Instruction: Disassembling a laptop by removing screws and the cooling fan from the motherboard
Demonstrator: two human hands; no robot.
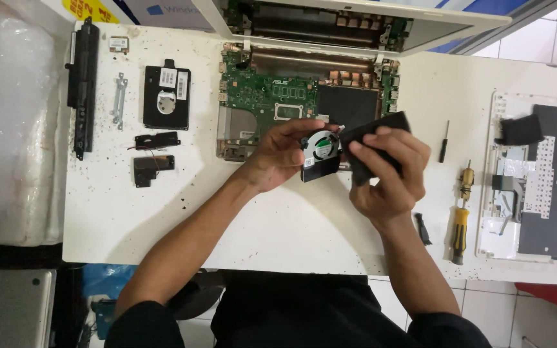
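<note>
White table (291, 225) fills my head view, a stripped laptop motherboard (272, 96) lying at its far edge. My left hand (278, 154) pinches the small black cooling fan (320, 154) above the table, clear of the board, while my right hand (388, 174) is closed on a black flat piece (375, 132) touching the fan's edge. I'd judge it best to hold the fan by its frame — fingers off the blades — and press lightly.

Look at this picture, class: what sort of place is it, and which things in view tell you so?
Probably a laptop repair bench. An opened laptop with its green circuit board bare lies on the white table, a yellow-handled screwdriver lies beside it, and the left hand holds a small cooling fan.
</note>
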